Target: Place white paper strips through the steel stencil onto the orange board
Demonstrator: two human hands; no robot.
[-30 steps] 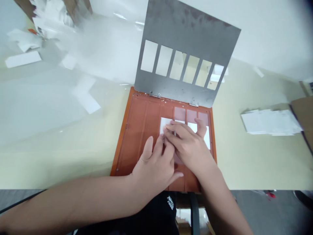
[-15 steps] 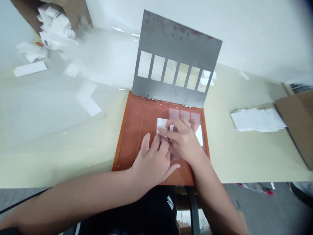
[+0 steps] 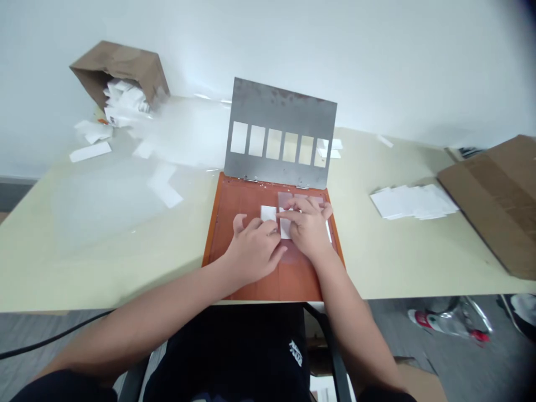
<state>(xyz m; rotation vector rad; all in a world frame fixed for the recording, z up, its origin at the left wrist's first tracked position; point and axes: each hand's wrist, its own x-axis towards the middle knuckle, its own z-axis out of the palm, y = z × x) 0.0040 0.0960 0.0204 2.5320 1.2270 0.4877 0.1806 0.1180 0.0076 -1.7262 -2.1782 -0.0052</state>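
Hands lie low on an orange tray [image 3: 224,234] that sits on the counter [image 3: 125,262]. A small white card [image 3: 268,213] rests in a slot of the tray, just under the tips of the left hand [image 3: 251,251]. The card looks thin, very light and bendy, so I think a hard push would slide or crease it. The best place to take it is by its edges, or flat from above with a soft touch. The left fingers [image 3: 264,227] are close together and lie flat, touching the near edge of the card. The right hand [image 3: 309,230] is touching the left one. Its fingers [image 3: 293,214] are stretched out flat and a bit spread over a second white card [image 3: 285,229] and a clear sheet [image 3: 287,199]. Neither hand pinches anything. A grey metal plate [image 3: 280,109] with six windows stands up at the back of the tray
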